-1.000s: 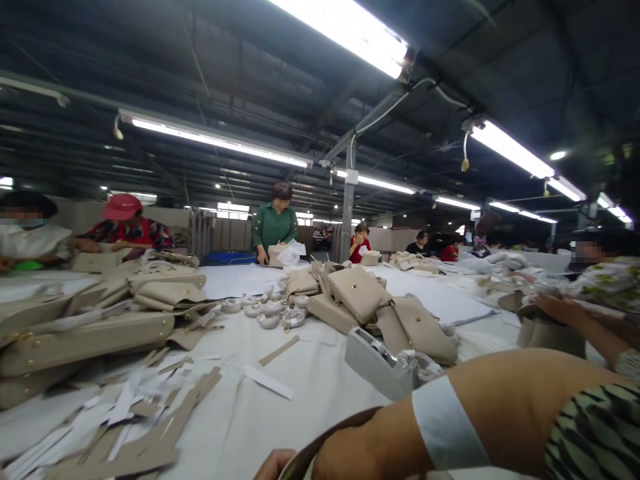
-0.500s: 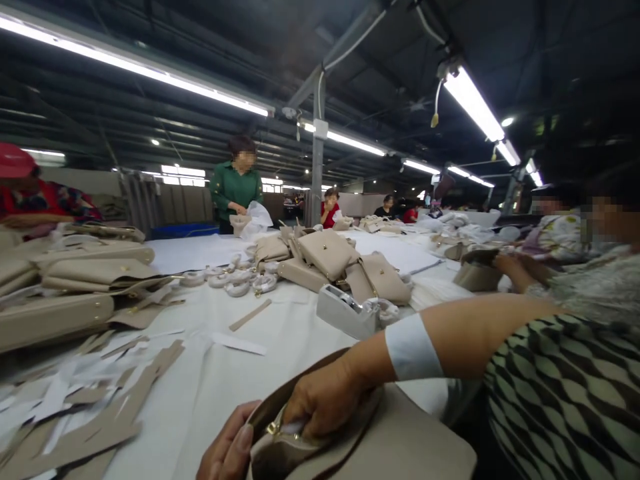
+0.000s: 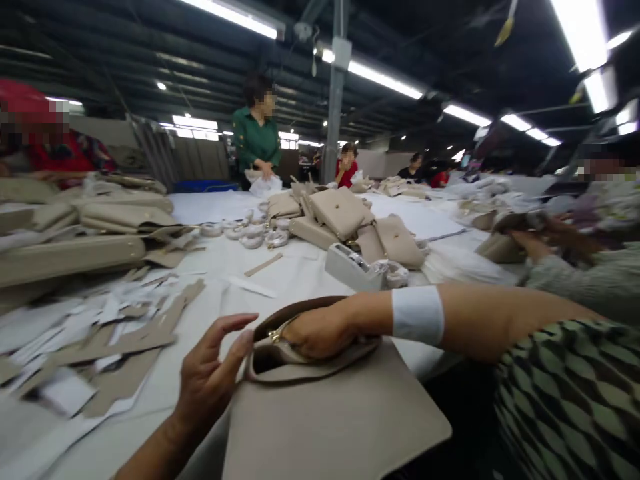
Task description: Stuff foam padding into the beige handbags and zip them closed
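We see bag [image 3: 330, 413] formed, not yet closed; left hand [image 3: 207, 373] at its edge, fingers apart; right hand [image 3: 320, 330] inside, grip hidden, can't tell

The bag [image 3: 330, 413] was faced in smooth, matt, leather-like material; its zip [image 3: 275, 336] was finished in shiny metal, the dispenser [image 3: 345, 268] in matt plastic.

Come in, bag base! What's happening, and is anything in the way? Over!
Right grip inside open beige bag, fingertips hidden. Left grip open at bag's edge. Tape dispenser beyond, clear of the opening.
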Tool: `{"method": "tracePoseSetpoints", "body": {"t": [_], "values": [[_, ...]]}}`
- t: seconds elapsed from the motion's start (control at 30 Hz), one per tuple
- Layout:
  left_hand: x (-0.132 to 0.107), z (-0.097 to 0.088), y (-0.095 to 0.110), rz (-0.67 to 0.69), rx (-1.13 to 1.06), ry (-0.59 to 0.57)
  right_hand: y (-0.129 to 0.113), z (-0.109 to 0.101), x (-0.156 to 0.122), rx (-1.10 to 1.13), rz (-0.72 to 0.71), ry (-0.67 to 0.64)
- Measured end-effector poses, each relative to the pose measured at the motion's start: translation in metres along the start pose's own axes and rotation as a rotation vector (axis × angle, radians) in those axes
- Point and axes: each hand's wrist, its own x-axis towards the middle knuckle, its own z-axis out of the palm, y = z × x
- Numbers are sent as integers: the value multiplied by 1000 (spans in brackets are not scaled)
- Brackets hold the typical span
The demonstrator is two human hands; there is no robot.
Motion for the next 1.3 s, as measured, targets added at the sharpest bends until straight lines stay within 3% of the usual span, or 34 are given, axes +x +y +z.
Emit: {"method": "tracePoseSetpoints", "body": {"t": [0.1,0.17,0.27,0.33,0.43,0.5,0.6,0.77,0.93,1.03,1.13,1.3], "values": [[1,0,16,375,143,-188,2,-5,1,-6,-82,-200],[4,2,27,483,310,-339,-2,-7,-3,-59,-86,-193],[11,5,40,498,522,-433,-10,-11,-22,-119,-62,-42],[16,7,46,496,625,-444,-6,-14,-41,-97,-61,136],[25,13,57,498,803,-500,16,-15,-76,36,-12,504],[30,21,67,506,950,-519,38,-10,-101,119,92,678],[36,38,82,544,1132,-544,61,9,-131,192,181,692],[32,71,92,595,1112,-712,64,43,-150,387,91,715],[26,92,94,512,970,-750,69,51,-146,370,-11,756],[31,96,99,325,822,-774,74,52,-143,320,-28,790],[41,95,106,110,603,-878,72,55,-144,310,-30,808],[55,90,110,-99,345,-997,70,61,-142,279,8,873]]}}
